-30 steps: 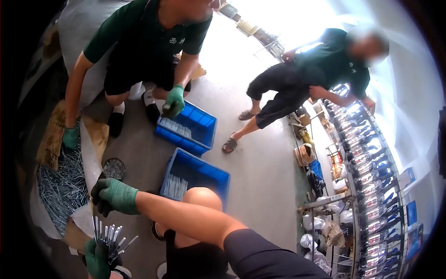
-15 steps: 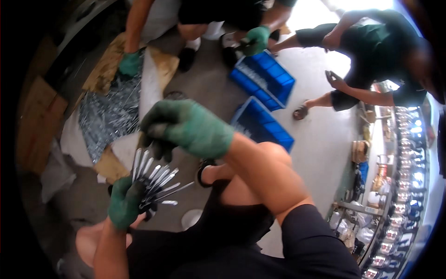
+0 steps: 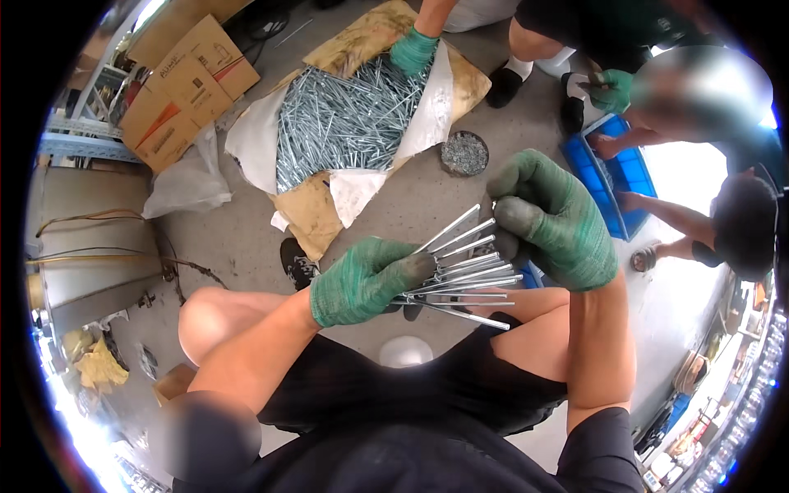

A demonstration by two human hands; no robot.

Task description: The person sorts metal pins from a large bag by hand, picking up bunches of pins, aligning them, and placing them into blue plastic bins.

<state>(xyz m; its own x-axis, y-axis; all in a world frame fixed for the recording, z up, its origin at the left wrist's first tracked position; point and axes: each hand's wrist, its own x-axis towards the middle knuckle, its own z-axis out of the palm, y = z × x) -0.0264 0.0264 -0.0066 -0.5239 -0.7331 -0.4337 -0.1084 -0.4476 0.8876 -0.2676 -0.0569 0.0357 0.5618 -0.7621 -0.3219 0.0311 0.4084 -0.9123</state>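
Observation:
My left hand point(image 3: 366, 282), in a green knit glove with dark fingertips, is closed round a fanned bunch of thin silvery metal rods point(image 3: 472, 274), whose free ends point right. Just beyond those ends is my right hand point(image 3: 559, 222), gloved alike. Its thumb and fingers are pinched together; anything between them is too small or hidden to make out. Ahead on the floor, a large heap of similar metal rods point(image 3: 341, 123) lies in an opened sack point(image 3: 425, 111). Beside it stands a round container point(image 3: 465, 154) of small metal pieces.
A co-worker's gloved hand point(image 3: 413, 51) rests on the heap's far side. At right, another person reaches into a blue crate point(image 3: 633, 177). Cardboard point(image 3: 189, 94) and a plastic bag point(image 3: 193, 185) lie left. A white round object point(image 3: 405, 352) sits between my knees.
The view has swung left and levelled. My right hand has shifted from above the rods to beside their free ends. The person at right now has both hands in a blue crate.

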